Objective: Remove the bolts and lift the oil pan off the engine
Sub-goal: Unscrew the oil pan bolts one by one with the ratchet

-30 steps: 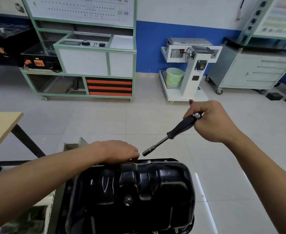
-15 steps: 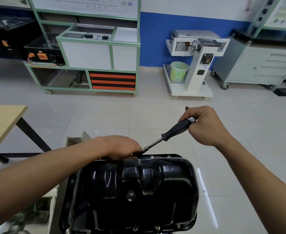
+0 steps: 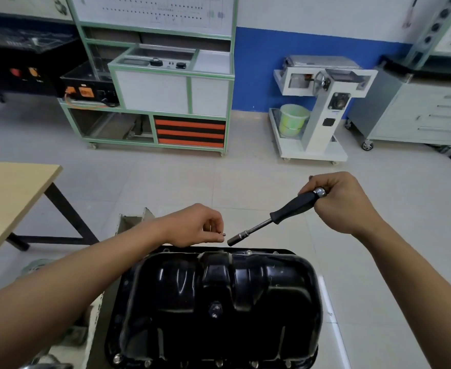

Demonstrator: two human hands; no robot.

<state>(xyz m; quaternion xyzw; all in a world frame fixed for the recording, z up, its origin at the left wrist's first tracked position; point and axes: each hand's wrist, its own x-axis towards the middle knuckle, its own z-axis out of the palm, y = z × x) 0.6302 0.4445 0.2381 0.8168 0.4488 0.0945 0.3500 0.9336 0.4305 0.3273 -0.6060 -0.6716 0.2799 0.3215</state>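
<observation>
Black oil pan (image 3: pixel 219 302) fills lower centre, rim bolts (image 3: pixel 219 363) showing along the bottom edge. Above its far rim, the left hand (image 3: pixel 195 226) pinches a small bolt (image 3: pixel 222 233). The right hand (image 3: pixel 344 203) grips the socket driver (image 3: pixel 272 219), its tip just beside that bolt, not touching. Open tiled floor (image 3: pixel 245 182) beyond; wooden table (image 3: pixel 11 193) at left.

Oil pan (image 3: pixel 219 302): one
Socket driver (image 3: pixel 288 210): one
Hands: two, left hand (image 3: pixel 192 226), right hand (image 3: pixel 345 205)
Loose bolt (image 3: pixel 222 233): one
Green bucket (image 3: pixel 293 119): one
</observation>
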